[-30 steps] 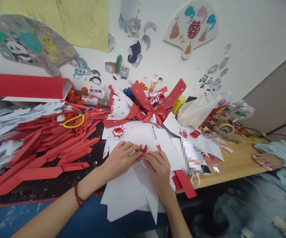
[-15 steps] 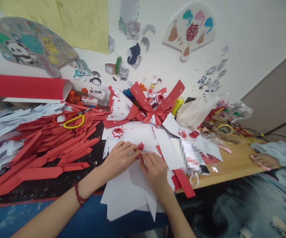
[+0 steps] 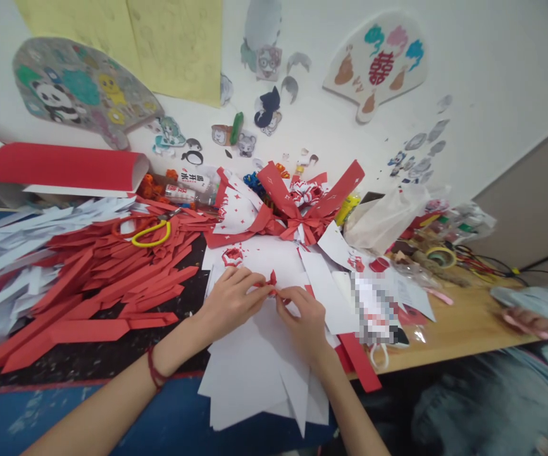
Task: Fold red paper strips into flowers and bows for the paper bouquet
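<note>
Between my two hands is a small folded red paper piece (image 3: 273,278), over white sheets (image 3: 250,373). My left hand (image 3: 236,299) pinches it from the left, and my right hand (image 3: 304,316) pinches its lower right side with thumb and finger. Just beyond my left hand lies a small red-and-white paper ring (image 3: 232,256). Red folded strips (image 3: 112,272) are heaped to the left, with white strips (image 3: 12,253) beside them. Yellow-and-red-handled scissors (image 3: 152,234) rest on the red heap. My fingers cover part of the held piece.
Red-and-white wrapped paper bouquets (image 3: 297,212) stand at the back near the wall. A white bag (image 3: 381,218), tape roll (image 3: 440,256) and cables lie to the right. Another person's hand (image 3: 528,321) is at the right table edge. A red paper roll (image 3: 65,168) lies back left.
The whole view has shifted slightly, so things appear farther right. My right hand's fingers have spread a little around the red piece. The other person's hand has changed its pose.
</note>
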`<action>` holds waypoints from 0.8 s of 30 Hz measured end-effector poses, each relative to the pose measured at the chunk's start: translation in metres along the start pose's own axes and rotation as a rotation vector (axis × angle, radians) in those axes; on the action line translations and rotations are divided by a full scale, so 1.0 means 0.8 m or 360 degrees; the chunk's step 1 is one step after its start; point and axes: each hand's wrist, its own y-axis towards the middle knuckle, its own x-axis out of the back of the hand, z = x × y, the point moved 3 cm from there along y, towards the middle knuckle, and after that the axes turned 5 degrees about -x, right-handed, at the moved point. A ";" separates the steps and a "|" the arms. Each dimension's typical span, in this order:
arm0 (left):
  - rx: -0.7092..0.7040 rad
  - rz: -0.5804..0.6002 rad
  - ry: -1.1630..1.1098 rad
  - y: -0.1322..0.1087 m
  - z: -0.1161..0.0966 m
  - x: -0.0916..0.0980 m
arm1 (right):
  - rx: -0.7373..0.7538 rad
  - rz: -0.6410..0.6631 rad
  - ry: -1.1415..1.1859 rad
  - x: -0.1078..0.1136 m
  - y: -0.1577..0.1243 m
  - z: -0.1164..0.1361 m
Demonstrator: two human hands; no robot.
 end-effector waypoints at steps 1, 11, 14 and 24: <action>-0.0010 -0.0008 0.0070 0.001 -0.003 0.000 | 0.0018 -0.0006 0.0000 -0.002 -0.001 -0.001; -0.0061 -0.0051 0.0245 -0.002 -0.012 -0.002 | 0.0008 0.0008 -0.0073 -0.006 -0.009 -0.003; -0.0070 -0.0016 0.0244 -0.002 -0.011 0.000 | 0.0077 0.0065 -0.0055 -0.006 -0.011 -0.004; -0.0134 0.0351 0.0171 -0.004 -0.021 -0.001 | 0.0142 0.0347 -0.0187 -0.015 -0.013 -0.007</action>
